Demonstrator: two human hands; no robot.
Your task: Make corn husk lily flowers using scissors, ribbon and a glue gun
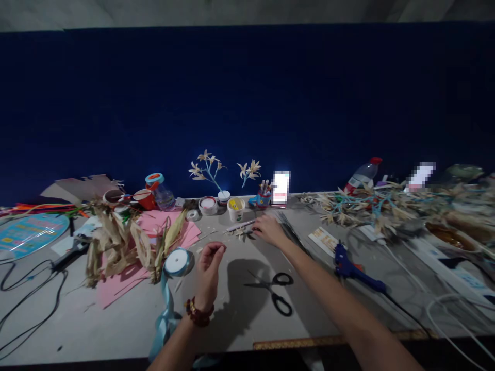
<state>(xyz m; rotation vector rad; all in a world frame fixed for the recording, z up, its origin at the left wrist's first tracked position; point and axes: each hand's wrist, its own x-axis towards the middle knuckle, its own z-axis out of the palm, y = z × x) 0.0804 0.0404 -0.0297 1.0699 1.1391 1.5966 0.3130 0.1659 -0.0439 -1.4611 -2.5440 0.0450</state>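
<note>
My left hand (pixel 210 263) is raised over the near table, its fingers curled and thumb against them; anything inside is hidden. My right hand (pixel 270 230) reaches further out, fingers stretched apart at the table beside a pale husk flower (pixel 243 234) and a white stick (pixel 240 225). Between my forearms lie black-handled scissors (pixel 276 288), blades apart. Left of my left hand stands a roll of light blue ribbon (pixel 177 261), its tail trailing toward the table's front edge. Thin dark wires (pixel 292 232) run just right of my right hand.
Dried corn husks (pixel 112 247) lie on pink paper (pixel 116 288) at left. Two husk-flower stems (pixel 211 172) stand behind a tub (pixel 235 210). At right are a blue glue gun (pixel 356 273), a flower pile (pixel 359 203), a tilted bottle (pixel 361 178) and a white cable (pixel 406 268).
</note>
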